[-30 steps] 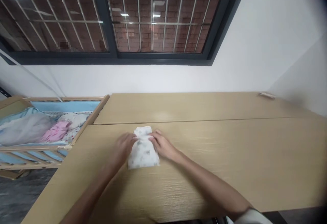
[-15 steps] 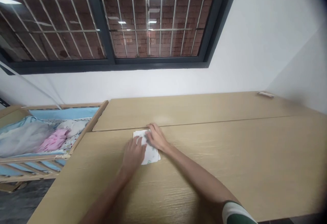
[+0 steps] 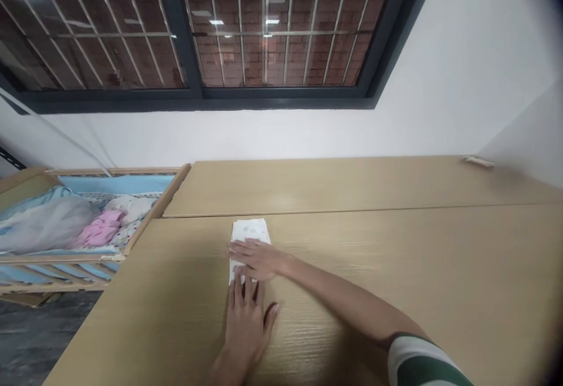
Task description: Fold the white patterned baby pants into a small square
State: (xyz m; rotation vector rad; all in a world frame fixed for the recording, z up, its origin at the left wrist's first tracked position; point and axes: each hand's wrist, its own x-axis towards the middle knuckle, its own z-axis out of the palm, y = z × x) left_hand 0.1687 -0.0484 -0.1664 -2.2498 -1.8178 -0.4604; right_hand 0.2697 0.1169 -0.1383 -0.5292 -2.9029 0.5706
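Observation:
A folded white cloth (image 3: 250,236) with a small print lies as a narrow strip on the light wood table (image 3: 396,268), close to the seam between its panels. My right hand (image 3: 257,260) rests flat across the middle of the strip, hiding that part, and a striped sleeve shows at the arm's far end. My left hand (image 3: 245,321) lies palm down on the table, fingers spread, its fingertips at or just touching the strip's near end. Neither hand grips the cloth.
To the left of the table stands a wooden crib (image 3: 118,171) holding blue bedding, a pink garment (image 3: 101,229) and a grey sheer cloth. A small wooden strip (image 3: 478,162) lies at the table's far right corner. A barred window and white wall rise beyond.
The cloth has gone from a wider bundle to a narrow, neat strip. My left hand has moved off it to the near end, and my right hand now lies across it.

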